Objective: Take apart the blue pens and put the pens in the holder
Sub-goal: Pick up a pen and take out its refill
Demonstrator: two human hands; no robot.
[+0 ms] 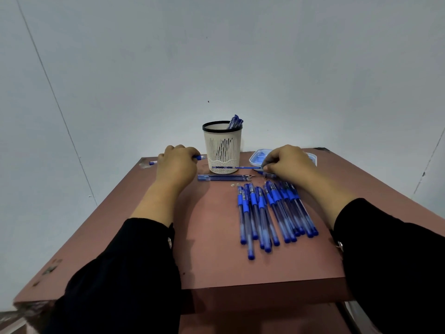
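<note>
Nearest on the reddish surface [149, 249] lies a loose fan of whole blue pens [272, 213], caps toward the person and rubber grips pointing away. They look light, stiff and smooth along the clear barrel, so they would probably roll or slip; the blue grip sleeve seems the surest place to hold one while twisting off the tip.

Beyond them a row of thin refills [225, 177] lies side by side, with a few tiny bits just beside it, too small to name.

The right hand [286, 162] has its fingers curled and pinches the end of a refill [236, 167] that reaches left toward the foot of the holder; it looks thin and likely to bend. The left hand [177, 165] is clenched round a pen barrel [198, 157], whose blue end shows past the fingers.

Further back stands the slotted white holder [222, 145] with a black rim, holding several blue pen bodies leaning to its right side. Behind the right hand sits a shallow clear tray [258, 156] with small blue parts inside.
</note>
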